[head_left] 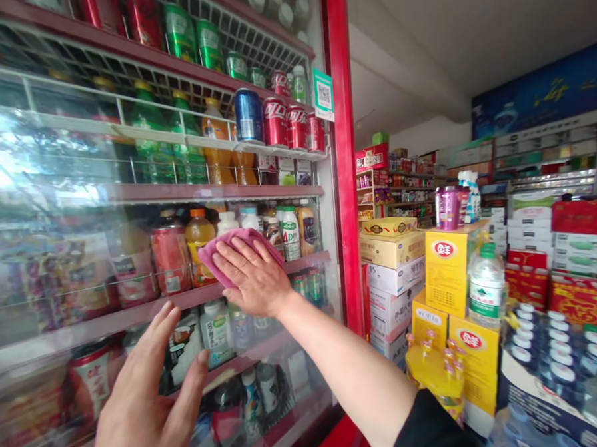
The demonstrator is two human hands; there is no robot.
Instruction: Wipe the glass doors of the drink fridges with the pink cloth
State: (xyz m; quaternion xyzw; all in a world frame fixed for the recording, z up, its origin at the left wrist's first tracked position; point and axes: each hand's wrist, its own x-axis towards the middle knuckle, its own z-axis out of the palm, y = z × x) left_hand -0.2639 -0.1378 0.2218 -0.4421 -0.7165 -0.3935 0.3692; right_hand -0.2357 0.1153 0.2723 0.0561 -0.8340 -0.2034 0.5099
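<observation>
My right hand (pixel 248 274) lies on a folded pink cloth (pixel 211 253), pressing it against the glass door (pixel 45 190) of a drinks fridge. Its fingers point up and to the left over the cloth. Lower down, my left hand (pixel 147 389) is raised near the glass with thumb and fingers apart, holding nothing. Whether it touches the pane, I cannot tell. Behind the glass stand rows of drinks, among them an orange bottle (pixel 198 235), a red can (pixel 169 253) and a white bottle (pixel 217 332).
A red door frame (pixel 348 186) edges the fridge on the right. Beyond it are stacked cartons (pixel 394 255), yellow boxes (pixel 446 271) with a large water bottle (pixel 486 287) on top, and packs of bottled water (pixel 556 357). A QR sticker (pixel 324 95) is near the frame.
</observation>
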